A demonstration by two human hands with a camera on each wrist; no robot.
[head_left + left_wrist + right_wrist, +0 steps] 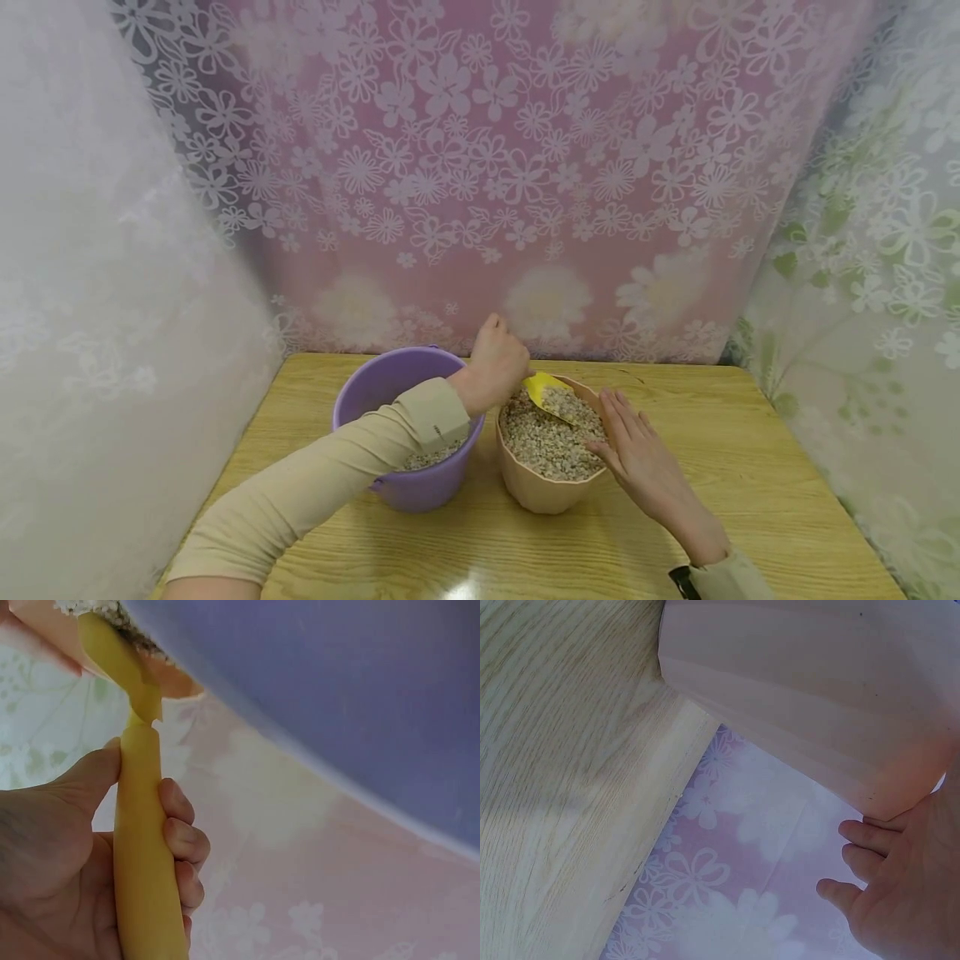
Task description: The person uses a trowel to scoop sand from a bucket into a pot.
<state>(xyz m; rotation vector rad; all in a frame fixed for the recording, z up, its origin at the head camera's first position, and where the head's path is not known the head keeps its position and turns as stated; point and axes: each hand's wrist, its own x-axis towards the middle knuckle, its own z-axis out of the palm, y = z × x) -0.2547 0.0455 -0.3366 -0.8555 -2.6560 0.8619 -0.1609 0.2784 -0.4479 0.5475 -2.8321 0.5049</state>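
Observation:
My left hand (497, 364) grips a yellow hand trowel (536, 387) by its handle. In the left wrist view the fingers curl around that handle (145, 847), with the thumb along its side. The trowel's blade carries gravel and sits over the gravel (551, 442) that fills a peach faceted pot (542, 493). Extended fingers of my right hand (648, 471) rest against the pot's right rim; the right wrist view shows them at the pot's wall (802, 682). Left of the pot stands a purple bucket (431, 489) with gravel low inside, partly hidden by my left forearm.
Both containers stand close together on a wood-grain table (697, 467). A pink flowered curtain (480, 208) hangs behind the table's far edge, with pale sheets (112, 317) at both sides. My left sleeve (315, 479) crosses over the bucket.

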